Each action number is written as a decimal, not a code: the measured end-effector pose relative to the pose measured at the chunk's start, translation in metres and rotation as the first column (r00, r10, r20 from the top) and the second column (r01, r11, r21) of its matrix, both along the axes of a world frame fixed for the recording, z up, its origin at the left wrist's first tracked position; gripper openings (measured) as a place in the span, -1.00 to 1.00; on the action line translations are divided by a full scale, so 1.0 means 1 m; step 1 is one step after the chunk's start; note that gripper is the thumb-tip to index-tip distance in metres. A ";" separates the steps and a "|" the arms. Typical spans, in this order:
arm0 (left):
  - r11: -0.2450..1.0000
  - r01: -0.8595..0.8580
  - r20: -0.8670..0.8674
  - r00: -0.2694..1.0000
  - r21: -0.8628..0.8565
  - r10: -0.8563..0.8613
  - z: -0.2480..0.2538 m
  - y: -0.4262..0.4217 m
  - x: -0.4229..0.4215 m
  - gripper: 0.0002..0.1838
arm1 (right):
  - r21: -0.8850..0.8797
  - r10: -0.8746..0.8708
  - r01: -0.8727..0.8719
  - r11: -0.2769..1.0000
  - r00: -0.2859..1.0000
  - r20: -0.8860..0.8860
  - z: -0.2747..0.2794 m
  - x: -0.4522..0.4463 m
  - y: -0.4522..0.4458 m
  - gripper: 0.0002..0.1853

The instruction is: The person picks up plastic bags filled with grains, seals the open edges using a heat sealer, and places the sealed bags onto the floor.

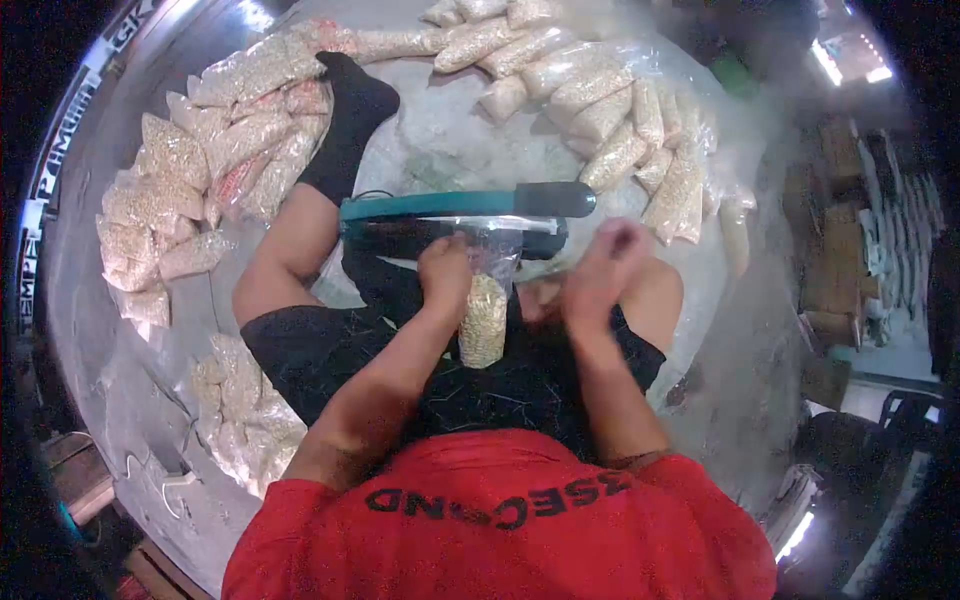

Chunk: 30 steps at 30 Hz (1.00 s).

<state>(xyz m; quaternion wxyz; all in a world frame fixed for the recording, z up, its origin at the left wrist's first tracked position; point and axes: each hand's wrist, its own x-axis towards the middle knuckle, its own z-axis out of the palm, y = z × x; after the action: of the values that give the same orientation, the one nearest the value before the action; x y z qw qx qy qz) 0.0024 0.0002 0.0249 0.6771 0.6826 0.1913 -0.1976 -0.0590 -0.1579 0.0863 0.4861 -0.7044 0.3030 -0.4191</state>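
Left hand (445,272) is curled closed on the upper part of the bag (483,325), which is over the lap (490,405), its top at the sealer (450,206). The right hand (603,268), near the sealer's dark end, is too blurred to tell how open. Full packs (175,155) lie heaped on the grey floor (738,310); brown boxes (832,265) stand at right, below bright lights (827,63).

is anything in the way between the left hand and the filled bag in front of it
Nothing visible: the left hand appears to grip the upper left edge of the bag. The teal bar lies beyond them, not between.
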 end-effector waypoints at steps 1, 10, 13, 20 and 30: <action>0.997 -0.032 0.038 0.999 -0.067 0.034 -0.017 0.002 0.002 -0.70 | -0.074 0.037 -0.025 0.997 0.985 0.169 0.020 0.003 -0.006 -0.76; 0.996 -0.037 0.109 0.993 -0.077 0.045 -0.031 -0.001 -0.001 -0.69 | -0.650 0.224 -0.603 0.463 0.789 -0.572 0.035 0.061 -0.012 -0.72; 0.984 -0.115 0.052 0.991 -0.138 0.123 -0.026 -0.005 0.000 -0.68 | -0.495 0.151 -0.703 0.511 0.640 -0.754 -0.014 0.062 -0.017 -0.74; 0.995 -0.049 -0.004 0.999 -0.088 0.048 -0.031 -0.002 0.000 -0.77 | -0.621 0.215 -0.555 0.554 0.815 -0.538 -0.046 0.068 -0.019 -0.76; 0.986 -0.067 -0.161 0.986 -0.151 0.043 -0.010 0.004 0.004 -0.73 | -0.632 0.153 -0.587 0.505 0.782 -0.604 -0.062 0.073 -0.023 -0.76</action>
<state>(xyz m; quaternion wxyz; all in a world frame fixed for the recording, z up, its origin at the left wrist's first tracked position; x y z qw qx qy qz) 0.0064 0.0038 0.0147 0.7163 0.6044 0.2469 -0.2462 0.0137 -0.1811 0.0246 0.1106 -0.9724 0.0278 -0.2037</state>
